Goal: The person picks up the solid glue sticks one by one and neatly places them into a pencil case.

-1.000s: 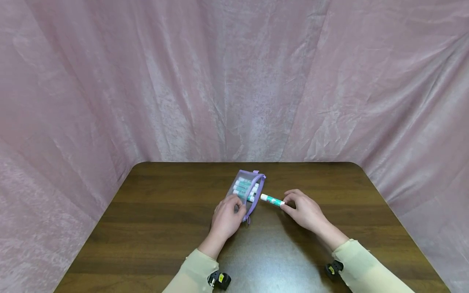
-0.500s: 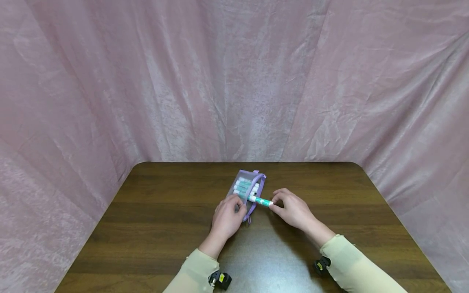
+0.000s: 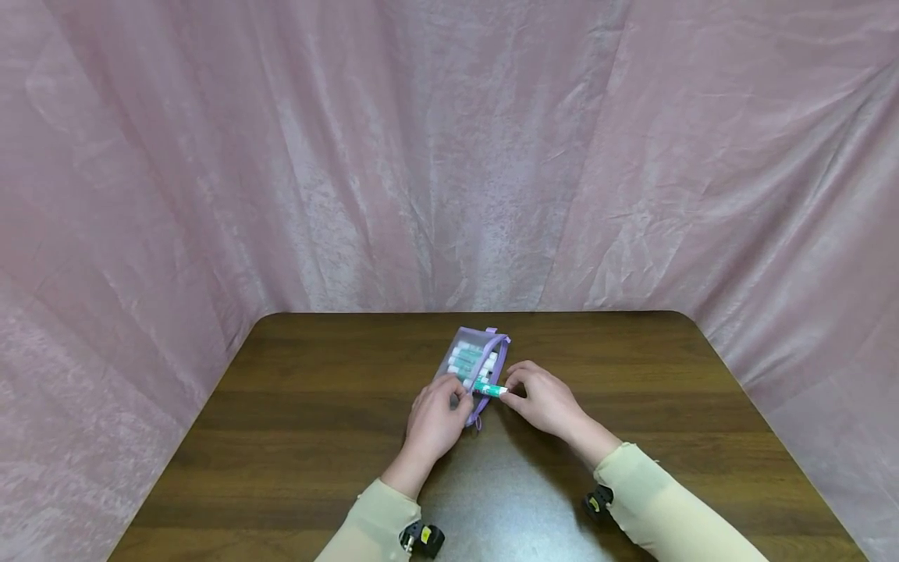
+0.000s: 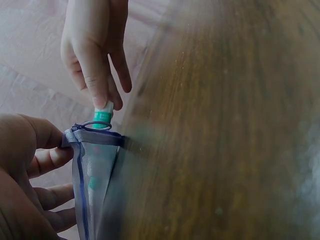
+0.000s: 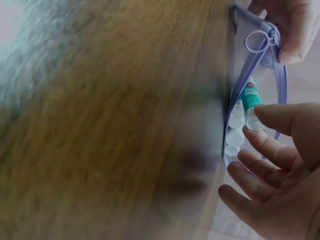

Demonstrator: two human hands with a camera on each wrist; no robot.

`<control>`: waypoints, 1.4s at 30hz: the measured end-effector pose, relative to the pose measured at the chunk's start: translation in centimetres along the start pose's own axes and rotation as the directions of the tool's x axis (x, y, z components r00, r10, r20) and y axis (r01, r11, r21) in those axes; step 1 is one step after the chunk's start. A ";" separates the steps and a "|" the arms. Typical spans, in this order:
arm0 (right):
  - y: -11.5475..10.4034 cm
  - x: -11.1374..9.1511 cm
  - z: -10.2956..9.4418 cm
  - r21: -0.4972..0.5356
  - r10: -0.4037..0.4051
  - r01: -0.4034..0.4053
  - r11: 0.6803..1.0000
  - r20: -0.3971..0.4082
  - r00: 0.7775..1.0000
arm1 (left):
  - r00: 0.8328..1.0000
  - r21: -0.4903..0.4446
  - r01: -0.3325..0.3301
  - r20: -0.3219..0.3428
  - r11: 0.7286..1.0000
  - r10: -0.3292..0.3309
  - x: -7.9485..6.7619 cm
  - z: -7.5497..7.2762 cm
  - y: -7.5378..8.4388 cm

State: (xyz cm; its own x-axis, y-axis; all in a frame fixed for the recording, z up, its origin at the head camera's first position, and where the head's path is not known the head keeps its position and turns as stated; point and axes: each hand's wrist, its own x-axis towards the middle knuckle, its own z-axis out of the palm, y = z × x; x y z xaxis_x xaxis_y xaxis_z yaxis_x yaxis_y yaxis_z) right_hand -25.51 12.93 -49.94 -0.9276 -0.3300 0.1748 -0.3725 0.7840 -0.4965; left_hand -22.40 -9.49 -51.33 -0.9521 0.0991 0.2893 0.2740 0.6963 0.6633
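Note:
A see-through mesh pouch with purple zip edges [image 3: 502, 355] lies on the table in the head view, its mouth open to the right. Several green-and-white glue sticks [image 3: 465, 357] lie side by side inside it. My left hand [image 3: 435, 417] pinches the pouch's near edge between thumb and fingers. One more glue stick [image 3: 489, 389] is partly inside the mouth, and my right hand [image 3: 544, 400] pinches its white outer end. In the right wrist view, thumb and forefinger hold that glue stick [image 5: 250, 97] while the other fingers are spread. A zip-pull ring [image 4: 97, 125] hangs by the mouth.
The brown wooden table [image 3: 316, 421] extends on all sides of the pouch. Behind it hangs a pink velvet curtain [image 3: 449, 156], which also drapes down at both sides. Small black devices are strapped at both wrists.
My right hand has moved left, carrying the glue stick from outside the pouch to partly inside its mouth. The left hand has stayed on the pouch edge.

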 end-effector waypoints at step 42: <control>-1.0 2.2 2.0 -0.054 0.060 -0.059 0.997 0.022 0.998 | 1.000 0.012 -0.009 0.011 1.000 0.009 -0.2 0.1 -0.1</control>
State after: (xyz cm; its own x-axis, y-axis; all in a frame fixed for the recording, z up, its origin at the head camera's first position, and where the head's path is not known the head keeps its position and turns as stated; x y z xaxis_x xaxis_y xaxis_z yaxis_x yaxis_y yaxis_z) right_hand -27.18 10.38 -50.77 -0.9476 -0.2937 0.1259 -0.3181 0.8295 -0.4591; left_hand -22.26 -9.48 -51.48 -0.9511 0.1133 0.2874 0.2810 0.7037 0.6526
